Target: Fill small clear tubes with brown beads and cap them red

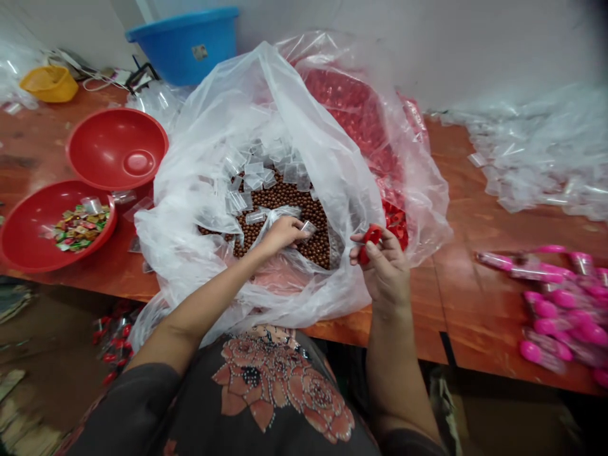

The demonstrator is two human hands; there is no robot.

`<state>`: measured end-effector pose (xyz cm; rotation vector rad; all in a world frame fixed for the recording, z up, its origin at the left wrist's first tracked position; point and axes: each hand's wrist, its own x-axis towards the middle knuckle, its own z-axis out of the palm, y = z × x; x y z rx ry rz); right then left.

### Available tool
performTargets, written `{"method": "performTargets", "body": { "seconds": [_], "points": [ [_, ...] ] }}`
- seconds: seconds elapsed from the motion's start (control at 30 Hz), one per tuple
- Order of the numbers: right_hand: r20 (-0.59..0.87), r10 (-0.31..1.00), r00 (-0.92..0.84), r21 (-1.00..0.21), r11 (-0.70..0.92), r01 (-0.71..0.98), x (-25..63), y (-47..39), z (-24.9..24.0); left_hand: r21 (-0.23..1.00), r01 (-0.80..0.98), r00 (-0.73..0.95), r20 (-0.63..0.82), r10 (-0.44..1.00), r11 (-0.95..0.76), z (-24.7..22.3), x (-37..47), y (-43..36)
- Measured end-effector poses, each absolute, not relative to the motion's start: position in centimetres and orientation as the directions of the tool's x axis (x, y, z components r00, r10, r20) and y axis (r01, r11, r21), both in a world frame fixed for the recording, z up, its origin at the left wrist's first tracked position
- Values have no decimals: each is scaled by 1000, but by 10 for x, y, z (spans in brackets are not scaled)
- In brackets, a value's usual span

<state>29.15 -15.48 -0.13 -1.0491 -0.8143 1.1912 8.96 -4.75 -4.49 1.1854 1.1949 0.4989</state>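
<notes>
A large translucent plastic bag (185, 190) lies open on the table, with many small brown balls (311, 206) and small clear plastic containers (256, 177) inside. Over the balls, my left hand (284, 234) is closed on a small clear container (308, 228). My right hand (384, 256), at the bag's right edge, grips a red plastic piece (372, 235) between thumb and fingers. Behind it, a second clear bag holds many shiny red pieces (351, 107).
Two red bowls (102, 130) stand at the left, the nearer with wrapped sweets (83, 228). A blue tub (190, 47) and yellow basket (50, 83) are behind. Pink-capped tubes (565, 304) and clear plastic pieces (541, 152) lie right on the wooden table (456, 297).
</notes>
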Motion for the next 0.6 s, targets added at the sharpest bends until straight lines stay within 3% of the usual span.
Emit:
{"method": "performTargets", "body": {
  "seconds": [0.13, 0.4, 0.6],
  "points": [
    [-50, 977, 209, -942, 24, -336, 277, -155, -2, 887, 352, 294, -409, 864, 300, -60, 106, -38],
    [-111, 934, 339, -939, 13, -343, 281, -163, -9, 926, 103, 368, -375, 851, 363, -64, 119, -36],
    [-148, 929, 339, -931, -15, -365, 277, -159, -14, 856, -170, 478, -362, 800, 489, -55, 103, -46]
  ]
}}
